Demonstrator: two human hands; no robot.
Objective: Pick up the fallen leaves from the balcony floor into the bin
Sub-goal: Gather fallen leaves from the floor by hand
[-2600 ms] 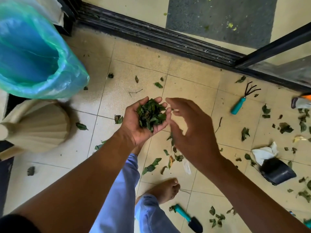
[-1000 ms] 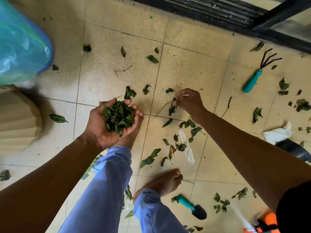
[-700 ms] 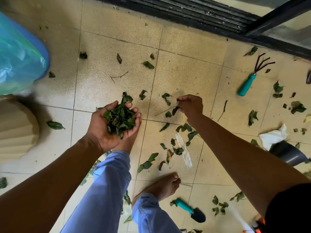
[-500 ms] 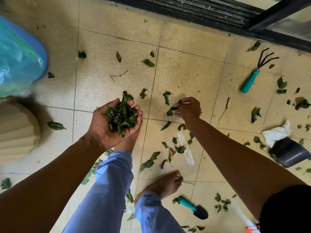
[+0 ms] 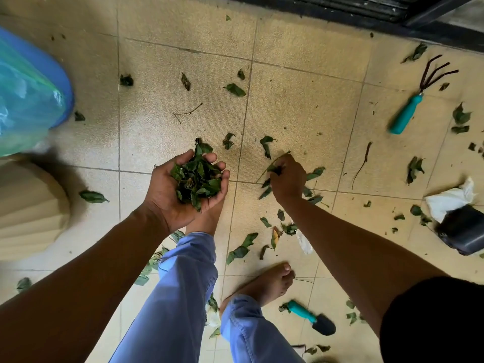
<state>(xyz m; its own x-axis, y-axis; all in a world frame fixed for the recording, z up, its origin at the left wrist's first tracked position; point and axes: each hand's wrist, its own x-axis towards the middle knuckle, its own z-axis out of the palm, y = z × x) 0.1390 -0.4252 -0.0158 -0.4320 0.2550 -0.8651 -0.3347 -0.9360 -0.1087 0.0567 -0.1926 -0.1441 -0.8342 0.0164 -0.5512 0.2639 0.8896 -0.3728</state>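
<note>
At our feet, a teal-handled trowel lies on the tiled floor. Our left hand cups a heap of leaves; our right hand pinches a stemmed leaf at floor level. Loose leaves ring both. Beyond lies bare tile; the lined bin sits far left, the door track farthest.

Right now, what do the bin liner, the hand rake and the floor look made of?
Bin liner: thin glossy plastic film, translucent blue-green, crinkled with highlights.
Hand rake: dark tines, probably metal; smooth teal handle, likely plastic or rubber.
Floor: matte beige tiles, speckled, with grout lines; probably ceramic or stone.
</note>
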